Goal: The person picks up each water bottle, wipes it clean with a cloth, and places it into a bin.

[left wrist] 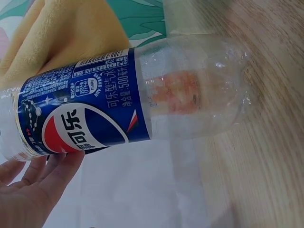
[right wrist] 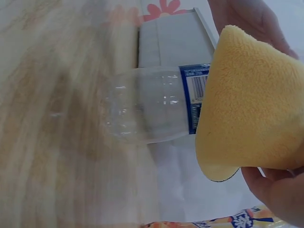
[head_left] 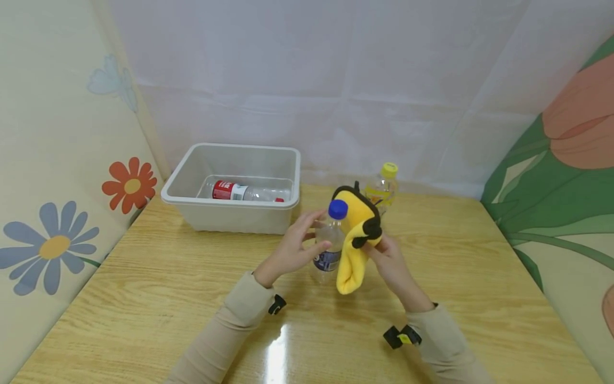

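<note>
A clear plastic cola bottle (head_left: 328,260) with a blue cap and blue label stands roughly upright in front of me. My left hand (head_left: 298,244) holds it from the left, thumb on the near side and fingers toward the far side. In the left wrist view, the fingertips meet the bottle's label (left wrist: 85,109). My right hand (head_left: 389,262) grips a yellow plush cloth (head_left: 354,261) with black edging, bunched up against the bottle's right side. The cloth (right wrist: 251,104) hides part of the bottle in the right wrist view. Whether the bottle's base touches the table cannot be told.
A pale grey plastic bin (head_left: 240,217) stands at the back left; a clear bottle (head_left: 230,190) with a red label lies inside. Behind the cloth stands a bottle with a yellow cap (head_left: 389,170). The wooden table (head_left: 182,298) meets a white sheet at the back.
</note>
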### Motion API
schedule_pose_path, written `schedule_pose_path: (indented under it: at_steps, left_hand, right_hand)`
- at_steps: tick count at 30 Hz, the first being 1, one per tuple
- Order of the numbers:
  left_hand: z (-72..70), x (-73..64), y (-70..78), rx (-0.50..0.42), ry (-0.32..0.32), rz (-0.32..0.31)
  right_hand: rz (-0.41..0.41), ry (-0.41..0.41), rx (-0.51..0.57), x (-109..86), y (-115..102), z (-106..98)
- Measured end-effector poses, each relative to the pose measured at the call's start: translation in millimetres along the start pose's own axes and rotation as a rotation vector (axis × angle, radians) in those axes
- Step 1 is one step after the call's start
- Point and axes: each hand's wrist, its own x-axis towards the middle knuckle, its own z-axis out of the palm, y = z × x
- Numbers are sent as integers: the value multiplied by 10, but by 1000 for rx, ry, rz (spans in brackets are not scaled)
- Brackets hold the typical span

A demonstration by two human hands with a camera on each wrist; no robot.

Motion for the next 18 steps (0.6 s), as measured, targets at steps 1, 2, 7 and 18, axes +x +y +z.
schedule_pose_path:
  at_steps: [1,2,7,18]
  left_hand:
    - [0,0,2,1,0,-1]
    - [0,0,3,1,0,-2]
    - [3,-1,5,-10,3,-1]
    - [6,-8,6,-36,-1,-3]
  right_hand:
    - [14,-2,0,-6,16,0]
    - [27,-5,-2,-12,29,1]
    - [68,-6,-1,-46,94,22]
    - [117,-64,33,-92,231,53]
